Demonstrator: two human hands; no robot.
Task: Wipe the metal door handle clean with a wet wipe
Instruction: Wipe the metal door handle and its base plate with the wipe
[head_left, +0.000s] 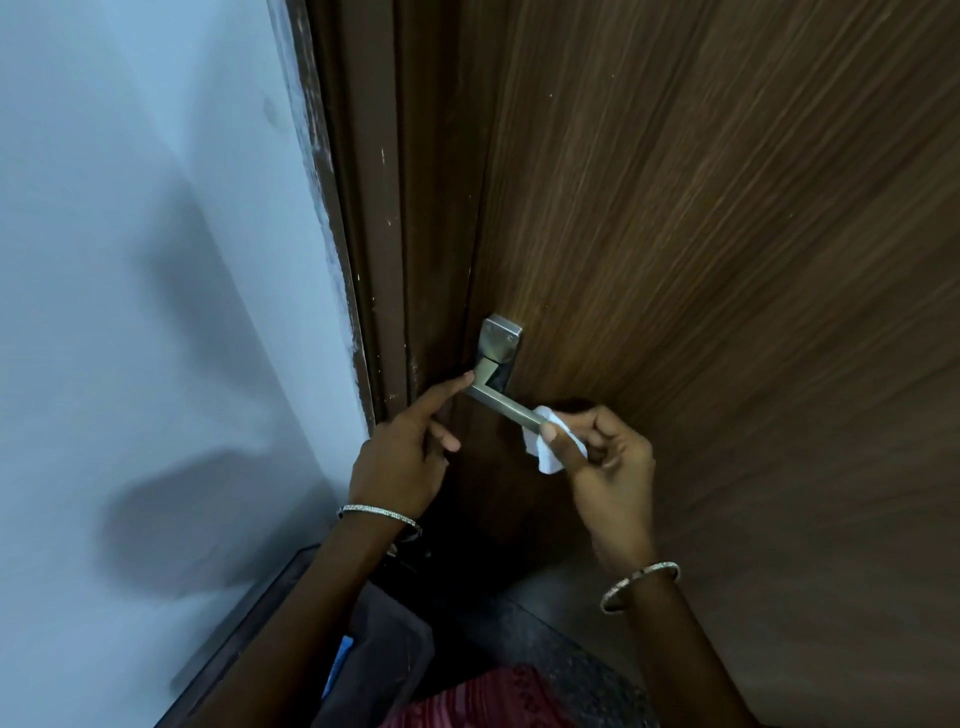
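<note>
- Bangle, left wrist (379, 514); bangle, right wrist (641, 584): one thin metal band on each forearm, nearest the camera.
- Left hand (410, 452): index finger (460, 383) is stretched out, its tip touching the bend of the lever. The other fingers curl loosely and hold nothing.
- Right hand (602, 457): thumb and fingers pinch the wipe round the free end of the lever.
- Wet wipe (545, 452): white and bunched, wrapped on the lever's tip, with a fold hanging just below the thumb.
- Metal door handle (501, 402): a brushed square lever near the door's left edge, running from its bend out toward the right hand. Its middle stretch is bare, between fingertip and wipe.
- Backplate (501, 340): a metal plate flat on the door above the bend; nothing touches it.
- Door (727, 260): dark wood grain, shut against its frame.
- Door frame (374, 234): brown, scuffed pale along its edge.
- Wall (130, 234): pale, in shadow, left of the frame.
- Progress, as a judgement: wiping is under way at the lever's far tip. The bare middle, bend and backplate probably remain, though the metal shows no marks to tell wiped from unwiped.
</note>
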